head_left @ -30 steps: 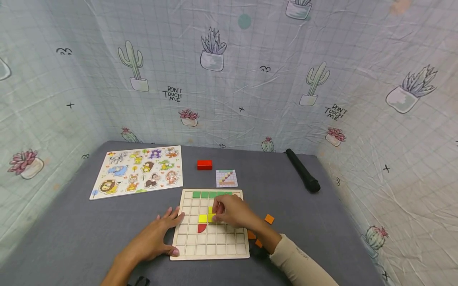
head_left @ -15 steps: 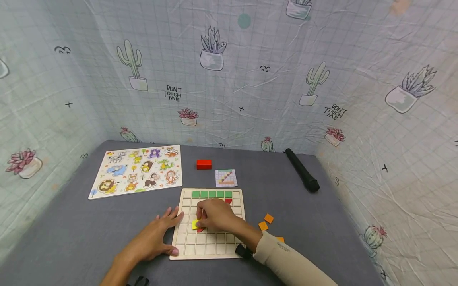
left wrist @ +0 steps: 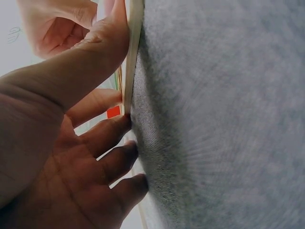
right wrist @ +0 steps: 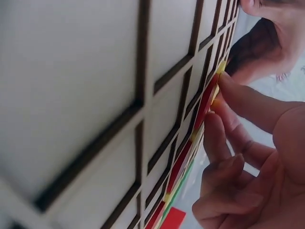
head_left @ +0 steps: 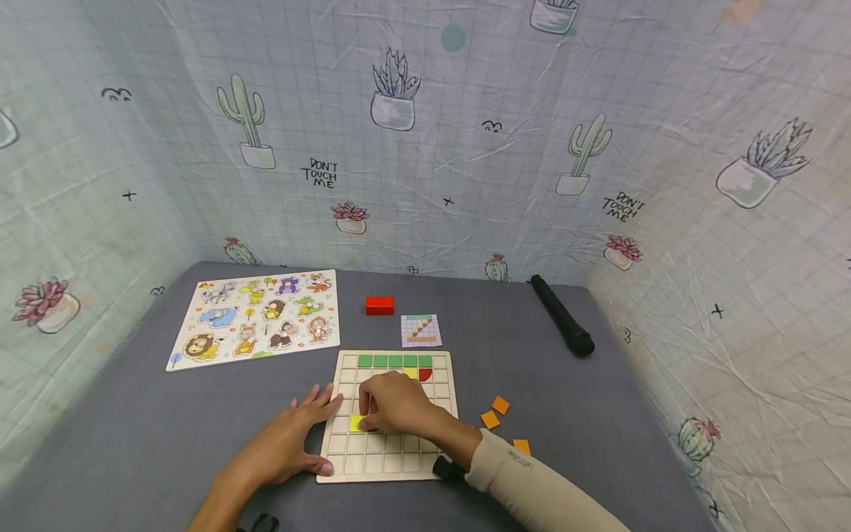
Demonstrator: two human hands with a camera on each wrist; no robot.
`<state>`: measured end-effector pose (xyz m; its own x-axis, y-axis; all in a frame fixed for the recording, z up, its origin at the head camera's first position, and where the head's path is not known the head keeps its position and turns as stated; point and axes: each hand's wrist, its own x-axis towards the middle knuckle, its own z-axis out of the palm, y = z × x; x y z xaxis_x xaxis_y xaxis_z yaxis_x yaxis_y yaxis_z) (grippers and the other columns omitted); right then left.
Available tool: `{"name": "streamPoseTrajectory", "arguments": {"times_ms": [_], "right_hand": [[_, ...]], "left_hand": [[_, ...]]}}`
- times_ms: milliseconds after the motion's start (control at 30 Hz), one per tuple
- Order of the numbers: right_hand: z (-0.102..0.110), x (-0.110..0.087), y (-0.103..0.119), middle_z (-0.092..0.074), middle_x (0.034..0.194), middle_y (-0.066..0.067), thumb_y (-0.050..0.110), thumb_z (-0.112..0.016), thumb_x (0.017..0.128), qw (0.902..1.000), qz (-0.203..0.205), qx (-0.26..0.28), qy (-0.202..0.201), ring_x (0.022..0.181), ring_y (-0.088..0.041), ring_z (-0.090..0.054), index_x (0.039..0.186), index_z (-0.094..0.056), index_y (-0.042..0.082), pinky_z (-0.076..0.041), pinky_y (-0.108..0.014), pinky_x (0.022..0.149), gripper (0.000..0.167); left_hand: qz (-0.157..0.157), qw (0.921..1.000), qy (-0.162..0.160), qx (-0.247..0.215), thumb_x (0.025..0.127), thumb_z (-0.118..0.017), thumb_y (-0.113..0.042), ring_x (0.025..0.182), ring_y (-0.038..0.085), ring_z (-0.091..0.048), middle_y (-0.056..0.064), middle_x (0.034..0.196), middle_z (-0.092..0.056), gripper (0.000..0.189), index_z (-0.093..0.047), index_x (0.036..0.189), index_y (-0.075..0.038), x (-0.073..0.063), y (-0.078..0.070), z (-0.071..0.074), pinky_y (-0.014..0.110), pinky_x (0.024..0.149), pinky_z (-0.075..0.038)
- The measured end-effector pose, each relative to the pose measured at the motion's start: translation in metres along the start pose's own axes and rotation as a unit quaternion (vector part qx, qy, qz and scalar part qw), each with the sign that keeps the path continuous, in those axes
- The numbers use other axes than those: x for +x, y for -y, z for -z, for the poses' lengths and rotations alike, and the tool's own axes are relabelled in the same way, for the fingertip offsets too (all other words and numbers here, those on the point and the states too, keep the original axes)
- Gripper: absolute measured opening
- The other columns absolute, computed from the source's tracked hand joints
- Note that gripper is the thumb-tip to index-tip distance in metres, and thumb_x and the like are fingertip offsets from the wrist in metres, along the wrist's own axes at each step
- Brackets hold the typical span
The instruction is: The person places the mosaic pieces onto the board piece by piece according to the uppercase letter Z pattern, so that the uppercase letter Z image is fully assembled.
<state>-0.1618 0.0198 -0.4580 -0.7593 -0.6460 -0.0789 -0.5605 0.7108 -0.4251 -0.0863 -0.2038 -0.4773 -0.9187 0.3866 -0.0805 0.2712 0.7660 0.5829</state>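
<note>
A wooden grid board (head_left: 372, 464) lies on the grey table. My left hand (head_left: 292, 436) rests at its left edge with fingers spread, its thumb (left wrist: 107, 40) against the board's side. Over the board, my right hand (head_left: 397, 405) pinches a yellow square tile (head_left: 355, 423) between thumb and fingertips, at a cell on the left side. In the right wrist view that yellow tile (right wrist: 221, 67) sits right at the grid beside a red tile (right wrist: 206, 102). Green tiles (head_left: 395, 361) fill much of the top row. Under them are a yellow tile (head_left: 410, 373) and a red rounded tile (head_left: 425, 374). My right hand hides the board's middle.
Several orange tiles (head_left: 490, 420) lie right of the board. Behind it are a small pattern card (head_left: 421, 331) and a red block (head_left: 380, 306). An animal puzzle board (head_left: 255, 318) lies at back left, a black microphone (head_left: 563, 318) at back right.
My right hand has moved left and toward me across the board, bringing the yellow tile to a cell farther left. My left hand has stayed at the board's edge.
</note>
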Motion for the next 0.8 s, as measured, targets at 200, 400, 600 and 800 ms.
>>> {"name": "streamPoseTrajectory", "arguments": {"times_ms": [200,400,600,800], "right_hand": [[0.008,-0.009,-0.017,-0.061,0.073,0.015,0.029,-0.093,0.083,0.9983,0.002,0.057,0.008,0.066,0.0,-0.054,0.097,-0.076,0.024,-0.045,-0.018,0.059,0.022],[0.027,-0.03,-0.04,-0.066,0.082,0.012,0.026,-0.093,0.084,0.9931,-0.034,0.112,-0.003,0.076,-0.006,-0.057,0.104,-0.077,0.022,-0.047,-0.023,0.068,0.026],[0.041,-0.057,-0.07,-0.067,0.089,0.005,0.021,-0.089,0.087,0.9861,-0.058,0.155,-0.018,0.08,-0.015,-0.058,0.11,-0.077,0.017,-0.048,-0.027,0.066,0.026],[0.048,-0.086,-0.095,-0.068,0.091,-0.002,0.016,-0.09,0.086,0.9865,-0.067,0.146,-0.032,0.082,-0.021,-0.06,0.107,-0.077,0.012,-0.048,-0.027,0.068,0.025]], "left_hand": [[0.003,0.9999,0.004,-0.011,0.068,-0.097,-0.033,0.159,0.053,-0.024,0.025,0.17,-0.035,0.108,-0.048,0.16,-0.004,0.001,-0.001,0.0,0.078,0.121,-0.026],[0.011,0.9999,0.005,-0.011,0.067,-0.098,-0.032,0.16,0.053,-0.023,0.025,0.171,-0.033,0.11,-0.047,0.16,-0.004,0.001,-0.001,0.0,0.078,0.122,-0.025],[0.022,0.9996,0.011,-0.013,0.066,-0.099,-0.033,0.16,0.052,-0.022,0.024,0.171,-0.033,0.111,-0.047,0.16,-0.005,0.002,-0.002,0.0,0.077,0.123,-0.024],[0.024,0.9996,0.012,-0.013,0.066,-0.099,-0.032,0.16,0.052,-0.022,0.023,0.171,-0.033,0.112,-0.047,0.161,-0.006,0.002,-0.002,0.0,0.076,0.123,-0.024]]}}
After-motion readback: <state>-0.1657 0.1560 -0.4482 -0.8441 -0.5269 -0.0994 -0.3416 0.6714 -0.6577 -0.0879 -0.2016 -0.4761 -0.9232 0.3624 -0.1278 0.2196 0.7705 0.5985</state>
